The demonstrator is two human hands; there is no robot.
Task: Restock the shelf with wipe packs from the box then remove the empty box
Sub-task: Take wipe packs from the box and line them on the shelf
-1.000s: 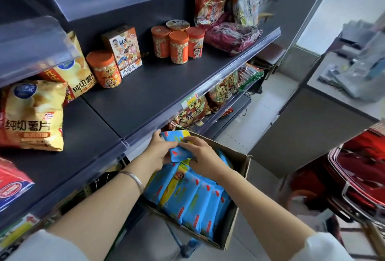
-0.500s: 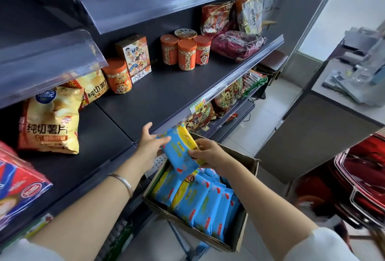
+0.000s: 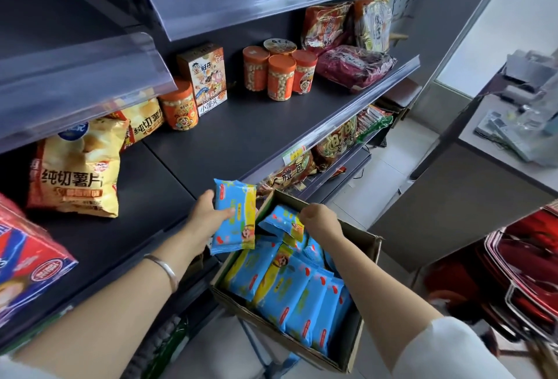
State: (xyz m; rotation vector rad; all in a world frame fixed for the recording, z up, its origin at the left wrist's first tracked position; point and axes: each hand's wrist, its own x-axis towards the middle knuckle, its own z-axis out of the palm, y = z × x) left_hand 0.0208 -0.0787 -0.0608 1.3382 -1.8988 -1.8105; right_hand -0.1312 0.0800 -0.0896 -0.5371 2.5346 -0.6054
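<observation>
1. The box (image 3: 367, 245) is sitting on something thin that is mostly hiding under it. It could be tipping if a hand is pulling hard on one side, and the rows of packs (image 3: 287, 288) inside it would be spilling out.
2. The shelf (image 3: 235, 137) is lying up and to the left of the box, showing lots of bare dark space. A pack could be sliding off if it is being put too near the front edge.
3. The left hand (image 3: 208, 212) is holding one pack (image 3: 234, 215) just left of the box, over the shelf edge. The thumb is lying across the front and the fingers are wrapping behind. The wrapper is looking shiny, so it could be slipping out.
4. The right hand (image 3: 320, 221) is curling its fingers down at the far end of the box and pinching the corner of a second pack (image 3: 280, 221). A small pinch like that could be letting go.
5. A grey counter (image 3: 453, 197) is standing to the right of the box. Red baskets (image 3: 528, 273) are sitting right of the box too, closer to the person. A pale floor (image 3: 377, 185) is showing past the box.
6. A chip bag (image 3: 75, 173) is lying far left of the box, and orange jars (image 3: 277, 73) are standing high above it.
</observation>
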